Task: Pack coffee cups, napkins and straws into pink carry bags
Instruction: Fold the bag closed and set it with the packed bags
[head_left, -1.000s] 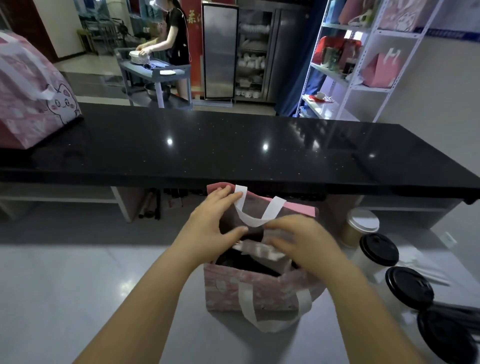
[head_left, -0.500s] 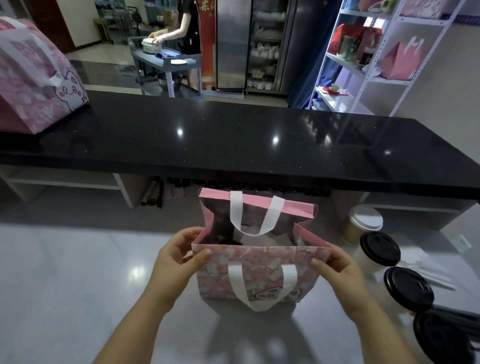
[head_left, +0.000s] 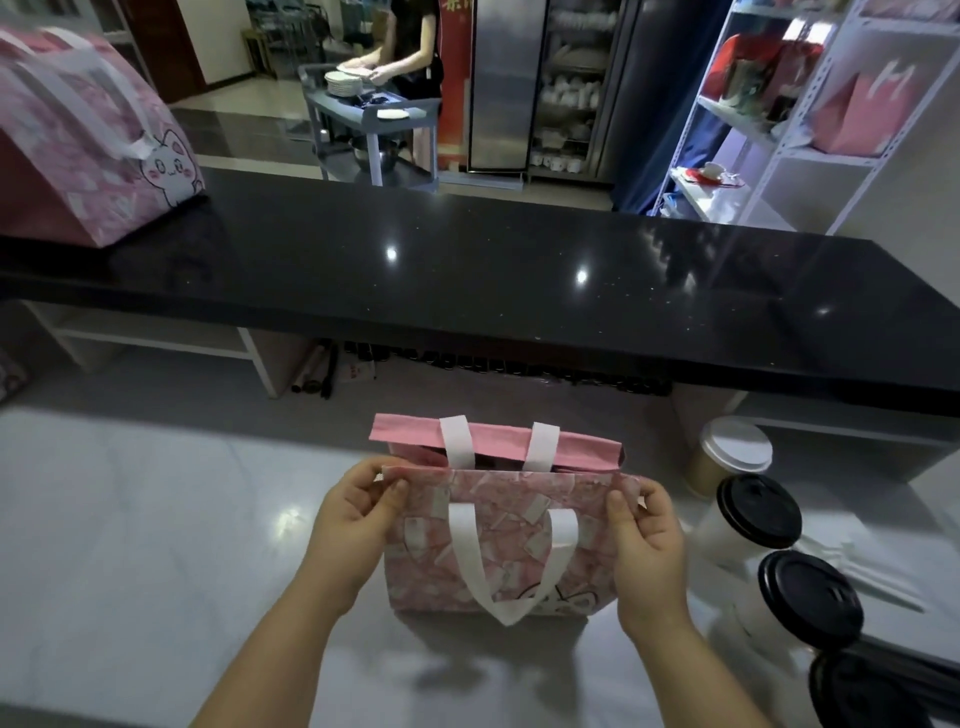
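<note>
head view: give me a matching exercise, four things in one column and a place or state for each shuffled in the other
Things
1. near bag
2. far bag
3. tan cup
4. plates

Places or states
a. on the black counter, far left
b. has a white lid
c. pinched at its top corners by the left hand and right hand
d. on the grey cart at the back

Pairs: 1-c, 2-a, 3-b, 4-d
</note>
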